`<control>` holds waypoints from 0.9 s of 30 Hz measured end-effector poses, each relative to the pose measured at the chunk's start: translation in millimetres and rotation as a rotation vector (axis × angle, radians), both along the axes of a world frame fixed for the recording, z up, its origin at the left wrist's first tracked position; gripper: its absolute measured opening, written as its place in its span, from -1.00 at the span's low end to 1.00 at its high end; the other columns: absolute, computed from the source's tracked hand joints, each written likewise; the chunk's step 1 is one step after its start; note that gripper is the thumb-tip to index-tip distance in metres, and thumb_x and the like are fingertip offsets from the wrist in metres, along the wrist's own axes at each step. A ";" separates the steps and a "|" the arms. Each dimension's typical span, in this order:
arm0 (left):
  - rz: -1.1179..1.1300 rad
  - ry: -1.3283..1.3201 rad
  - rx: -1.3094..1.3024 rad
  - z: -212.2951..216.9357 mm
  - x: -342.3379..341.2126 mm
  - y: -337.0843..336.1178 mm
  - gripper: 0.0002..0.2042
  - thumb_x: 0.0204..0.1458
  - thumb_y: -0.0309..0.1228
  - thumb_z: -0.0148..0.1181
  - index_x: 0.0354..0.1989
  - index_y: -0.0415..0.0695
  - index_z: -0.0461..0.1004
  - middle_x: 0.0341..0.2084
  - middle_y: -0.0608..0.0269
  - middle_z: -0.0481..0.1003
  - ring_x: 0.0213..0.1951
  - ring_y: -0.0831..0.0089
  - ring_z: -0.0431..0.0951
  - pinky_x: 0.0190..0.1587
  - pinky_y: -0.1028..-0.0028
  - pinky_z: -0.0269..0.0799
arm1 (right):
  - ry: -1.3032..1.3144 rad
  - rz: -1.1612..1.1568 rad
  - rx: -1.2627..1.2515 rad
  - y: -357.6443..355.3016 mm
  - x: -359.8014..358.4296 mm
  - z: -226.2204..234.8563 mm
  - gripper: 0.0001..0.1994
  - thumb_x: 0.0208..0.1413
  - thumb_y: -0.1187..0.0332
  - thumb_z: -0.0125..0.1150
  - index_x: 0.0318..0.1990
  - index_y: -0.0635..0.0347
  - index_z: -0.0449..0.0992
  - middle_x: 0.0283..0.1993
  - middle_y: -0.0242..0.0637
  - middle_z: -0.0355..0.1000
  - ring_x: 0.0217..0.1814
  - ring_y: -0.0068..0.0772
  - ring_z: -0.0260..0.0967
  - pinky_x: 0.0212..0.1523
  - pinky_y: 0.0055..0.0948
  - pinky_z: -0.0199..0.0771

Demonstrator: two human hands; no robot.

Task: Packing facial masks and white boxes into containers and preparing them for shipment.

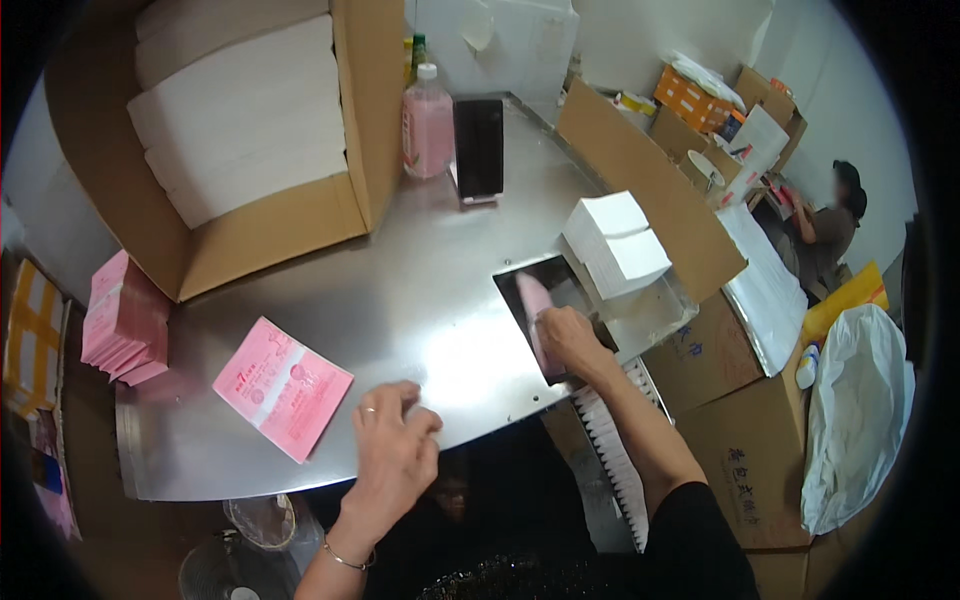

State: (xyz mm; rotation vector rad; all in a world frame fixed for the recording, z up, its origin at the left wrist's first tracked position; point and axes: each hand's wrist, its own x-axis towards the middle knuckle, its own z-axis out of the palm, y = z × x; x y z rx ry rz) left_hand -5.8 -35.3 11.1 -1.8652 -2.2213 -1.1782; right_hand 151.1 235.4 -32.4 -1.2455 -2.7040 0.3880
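My right hand (567, 335) reaches into a dark metal slot (545, 280) at the right end of the steel table (400, 300), fingers closed on a pink packet (534, 297) standing in it. My left hand (395, 440) rests on the table's near edge, fingers curled, nothing visible in it. A flat pink packet (283, 386) lies just left of that hand. A stack of white folded tissues (615, 243) sits right behind the slot.
A big cardboard box (250, 130) of white tissue stacks fills the back left. A pile of pink packets (125, 318) lies at the left edge. A pink bottle (428, 122) and a dark phone (479, 148) stand at the back. Another person (830, 225) sits far right among boxes.
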 end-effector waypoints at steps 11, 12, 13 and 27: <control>0.633 0.283 -0.315 -9.4 -75.2 -58.1 -0.77 -0.04 -0.57 0.13 -0.16 -0.17 0.41 -0.26 0.03 0.41 -0.02 0.01 0.37 0.27 -0.21 0.01 | 0.283 -0.089 0.848 49.5 57.6 51.8 -0.85 0.17 0.35 0.20 -0.30 0.25 0.60 -0.32 -0.10 0.43 -0.11 -0.05 0.37 -0.10 -0.06 0.30; 0.579 0.308 -0.308 -3.5 -78.4 -55.4 -0.78 -0.03 -0.58 0.11 -0.16 -0.17 0.41 -0.28 0.03 0.40 -0.06 0.01 0.37 0.26 -0.14 0.07 | 0.238 -0.126 0.807 55.5 58.0 52.3 -0.84 0.17 0.33 0.20 -0.32 0.24 0.59 -0.29 -0.11 0.42 -0.11 -0.07 0.36 -0.09 -0.07 0.30; 0.521 0.339 -0.325 2.2 -80.8 -62.2 -0.78 -0.01 -0.59 0.10 -0.16 -0.17 0.41 -0.30 0.02 0.39 -0.09 0.00 0.38 0.24 -0.08 0.12 | 0.190 -0.164 0.739 47.1 55.5 50.4 -0.83 0.17 0.30 0.20 -0.33 0.23 0.57 -0.26 -0.13 0.42 -0.12 -0.08 0.35 -0.08 -0.07 0.29; -0.064 0.151 -0.103 -7.9 -1.4 26.2 -0.58 -0.10 -0.67 0.18 0.03 -0.19 0.46 -0.30 0.10 0.32 -0.23 0.17 0.31 -0.08 0.23 0.20 | 0.298 -0.140 0.651 44.9 63.1 53.2 -0.84 0.10 0.43 0.20 -0.20 0.28 0.60 -0.27 -0.14 0.43 -0.14 -0.08 0.37 -0.11 -0.10 0.34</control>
